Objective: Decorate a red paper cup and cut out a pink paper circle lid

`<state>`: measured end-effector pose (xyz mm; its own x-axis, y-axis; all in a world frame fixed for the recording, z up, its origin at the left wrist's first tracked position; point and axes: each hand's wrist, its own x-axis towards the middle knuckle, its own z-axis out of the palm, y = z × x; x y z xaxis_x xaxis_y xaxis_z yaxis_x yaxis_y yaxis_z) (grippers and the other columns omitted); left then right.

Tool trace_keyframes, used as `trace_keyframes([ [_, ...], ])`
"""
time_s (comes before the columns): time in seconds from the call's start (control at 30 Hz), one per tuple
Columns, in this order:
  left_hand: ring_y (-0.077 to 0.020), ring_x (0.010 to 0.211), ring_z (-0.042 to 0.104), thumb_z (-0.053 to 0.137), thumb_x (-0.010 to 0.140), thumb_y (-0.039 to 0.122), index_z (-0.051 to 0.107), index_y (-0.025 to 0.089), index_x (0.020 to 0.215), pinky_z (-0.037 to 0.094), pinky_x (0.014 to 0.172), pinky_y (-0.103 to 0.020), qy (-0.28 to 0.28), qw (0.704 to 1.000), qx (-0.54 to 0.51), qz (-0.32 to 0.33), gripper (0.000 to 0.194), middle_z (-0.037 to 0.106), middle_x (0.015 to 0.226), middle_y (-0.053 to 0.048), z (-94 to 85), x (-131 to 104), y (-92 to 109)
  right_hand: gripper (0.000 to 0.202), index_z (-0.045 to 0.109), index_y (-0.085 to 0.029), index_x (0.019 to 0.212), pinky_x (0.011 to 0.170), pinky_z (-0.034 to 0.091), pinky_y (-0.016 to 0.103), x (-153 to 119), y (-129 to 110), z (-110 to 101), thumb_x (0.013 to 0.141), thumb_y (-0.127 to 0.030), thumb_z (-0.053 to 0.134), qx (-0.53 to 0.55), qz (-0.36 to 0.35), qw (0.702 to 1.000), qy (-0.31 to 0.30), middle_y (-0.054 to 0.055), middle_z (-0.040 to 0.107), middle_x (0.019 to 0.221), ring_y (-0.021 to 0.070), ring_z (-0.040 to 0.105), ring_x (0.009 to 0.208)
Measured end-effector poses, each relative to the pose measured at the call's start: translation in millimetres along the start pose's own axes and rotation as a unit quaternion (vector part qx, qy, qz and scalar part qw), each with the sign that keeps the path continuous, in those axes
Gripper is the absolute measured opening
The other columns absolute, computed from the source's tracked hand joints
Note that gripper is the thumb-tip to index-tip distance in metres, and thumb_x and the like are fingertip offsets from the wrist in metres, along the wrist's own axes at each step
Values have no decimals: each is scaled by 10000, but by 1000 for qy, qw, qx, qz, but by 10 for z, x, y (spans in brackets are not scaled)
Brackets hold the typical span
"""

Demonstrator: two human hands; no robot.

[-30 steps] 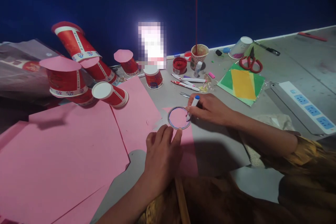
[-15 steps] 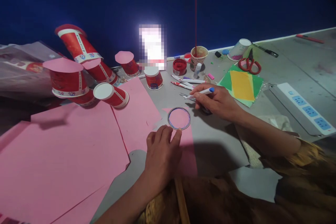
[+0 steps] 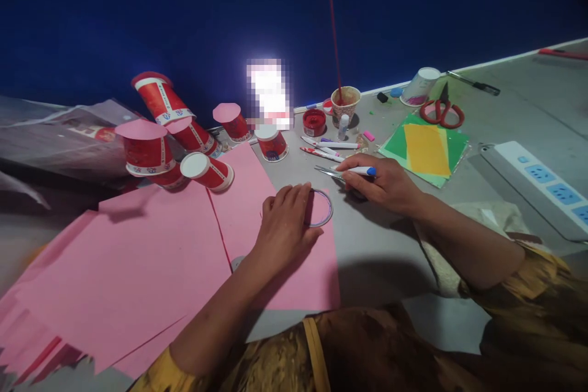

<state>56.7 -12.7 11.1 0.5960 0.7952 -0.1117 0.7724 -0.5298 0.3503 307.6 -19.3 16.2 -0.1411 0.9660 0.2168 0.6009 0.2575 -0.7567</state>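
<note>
My left hand (image 3: 285, 215) lies over the left side of a thin ring (image 3: 329, 211), its fingers stretched together and the thumb apart near the ring's lower edge. The ring rests on a pink paper sheet (image 3: 316, 275), and a purplish line shows just inside its rim. Part of the ring is hidden under my fingers. Between the fingers of my right hand (image 3: 386, 182) is a white pen (image 3: 356, 170) with a blue end. Pointed metal blades (image 3: 329, 173) show by the right fingertips, their other end hidden under the hand.
Red paper cups (image 3: 209, 171), some topped with pink paper, stand or lean at the left behind more pink sheets (image 3: 151, 263). Markers (image 3: 335, 144), a red paint jar (image 3: 314, 123), a brush cup (image 3: 345, 104), red-handled scissors (image 3: 441, 113), coloured paper (image 3: 427, 150) and a power strip (image 3: 535, 180) lie around.
My left hand has moved up over the ring, covering its left side. My right hand has shifted slightly right, and the pen lies lower in its fingers. The view has turned a little.
</note>
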Motion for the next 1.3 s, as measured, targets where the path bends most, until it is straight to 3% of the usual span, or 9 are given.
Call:
trace_keyframes([
  [0.13, -383, 1439, 547, 769, 860, 308, 410, 172, 1571, 388, 1162, -591, 41, 999, -32, -5, 808, 623, 1531, -196, 60, 89, -74, 301, 743, -208, 1203, 938, 545, 367, 26, 83, -17, 1023, -378, 572, -65, -44, 997, 22, 99, 822, 1143, 264, 762, 1035],
  [0.3, -416, 1412, 569, 765, 835, 412, 486, 194, 1509, 395, 1184, -588, 207, 977, -2, -54, 762, 641, 1490, -191, -174, -114, -357, 502, 667, -177, 1397, 1085, 518, 515, 59, 223, -81, 947, -396, 696, -163, -72, 983, -41, 182, 727, 1394, 364, 672, 1268],
  [0.43, -407, 1401, 590, 766, 823, 439, 539, 206, 1460, 410, 1196, -618, 258, 952, -61, -154, 716, 662, 1464, -178, -345, -358, -529, 431, 709, -159, 1342, 1108, 510, 542, 62, 286, -102, 975, -380, 659, -192, -97, 976, -43, 195, 744, 1322, 378, 650, 1293],
  [0.6, -334, 1375, 640, 766, 839, 515, 531, 258, 1447, 510, 1143, -548, 287, 909, -241, -182, 700, 672, 1470, -131, -322, -509, -548, 266, 781, -214, 1151, 1085, 516, 501, 34, 261, -9, 1026, -356, 595, -186, -129, 974, -9, 138, 783, 1161, 323, 703, 1142],
  [0.7, -367, 1375, 631, 747, 869, 516, 530, 249, 1443, 502, 1152, -586, 322, 902, -185, -221, 669, 670, 1454, -144, -381, -617, -651, 272, 786, -211, 1138, 1009, 537, 487, 0, 247, 46, 1038, -362, 583, -218, -138, 966, -33, 154, 772, 1152, 334, 694, 1113],
  [0.83, -499, 1422, 531, 693, 925, 451, 552, 214, 1435, 419, 1157, -728, 300, 908, 35, -290, 580, 636, 1422, -210, -449, -849, -873, 285, 789, -190, 1115, 953, 534, 513, -23, 283, 114, 1046, -333, 552, -269, -146, 950, -54, 174, 777, 1116, 358, 676, 1057],
  [0.93, -531, 1506, 404, 673, 937, 407, 590, 228, 1395, 387, 1144, -750, 280, 905, 105, -302, 498, 503, 1551, -243, -348, -966, -924, 253, 792, -206, 1090, 925, 529, 508, -23, 286, 195, 1029, -313, 571, -288, -145, 944, -64, 165, 776, 1101, 360, 668, 1034],
  [1.1, -449, 1353, 529, 678, 910, 465, 686, 185, 1215, 434, 1086, -660, 170, 946, 35, -274, 414, 611, 1365, -203, -151, -892, -779, 232, 777, -203, 1074, 910, 532, 504, -14, 216, 308, 1038, -290, 565, -324, -148, 930, -89, 159, 767, 1154, 352, 658, 1032],
  [1.3, -419, 1345, 502, 681, 875, 351, 673, 190, 1157, 395, 1104, -601, 121, 963, 12, -240, 325, 592, 1386, -189, -214, -683, -636, 234, 798, -198, 1067, 923, 554, 565, -23, 159, 323, 1014, -281, 586, -340, -126, 931, -49, 209, 741, 1284, 399, 668, 1110],
])
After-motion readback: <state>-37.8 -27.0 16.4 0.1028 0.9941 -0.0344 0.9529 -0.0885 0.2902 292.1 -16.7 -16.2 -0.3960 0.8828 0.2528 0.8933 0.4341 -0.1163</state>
